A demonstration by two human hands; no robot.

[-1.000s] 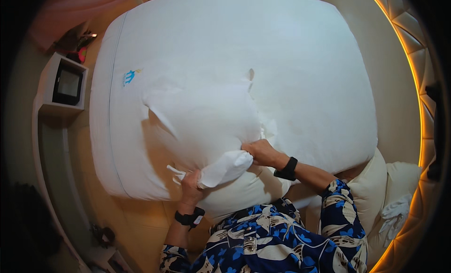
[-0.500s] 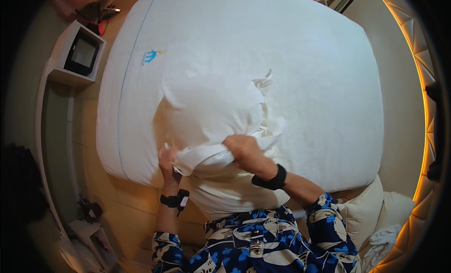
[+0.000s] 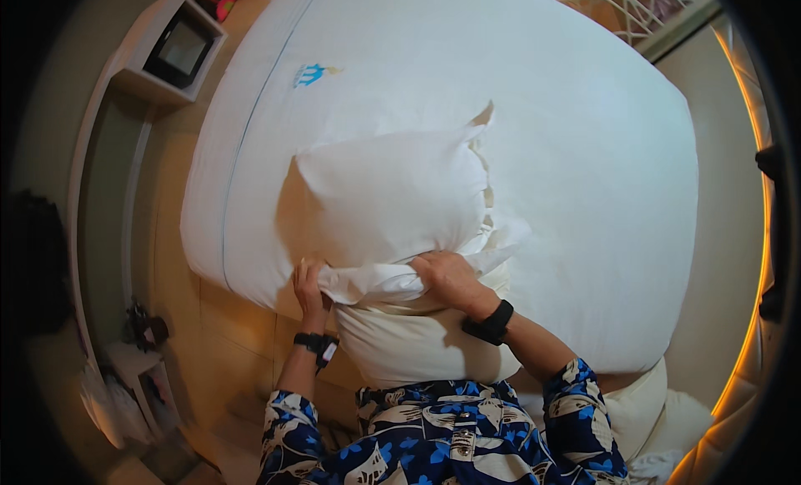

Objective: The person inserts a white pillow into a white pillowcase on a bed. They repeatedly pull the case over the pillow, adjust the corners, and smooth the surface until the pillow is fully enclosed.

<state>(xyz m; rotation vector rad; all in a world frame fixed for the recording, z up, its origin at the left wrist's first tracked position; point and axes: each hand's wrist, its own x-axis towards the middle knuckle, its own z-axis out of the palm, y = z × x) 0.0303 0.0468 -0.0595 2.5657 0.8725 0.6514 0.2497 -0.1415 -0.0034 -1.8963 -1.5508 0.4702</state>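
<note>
Just beyond the curled fingers (image 3: pixel 304 270), a plump white pillowcase (image 3: pixel 392 193) lay on the white mattress (image 3: pixel 596 193) — its bunched near edge (image 3: pixel 371 285) gripped by the left hand (image 3: pixel 310 290) and the right hand (image 3: pixel 450 278) — with cream padding (image 3: pixel 417 349) on the fingers' near side

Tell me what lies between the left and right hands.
In the head view, a bunched stretch of white cloth runs from the left hand to the right hand; both hands grip it.
</note>
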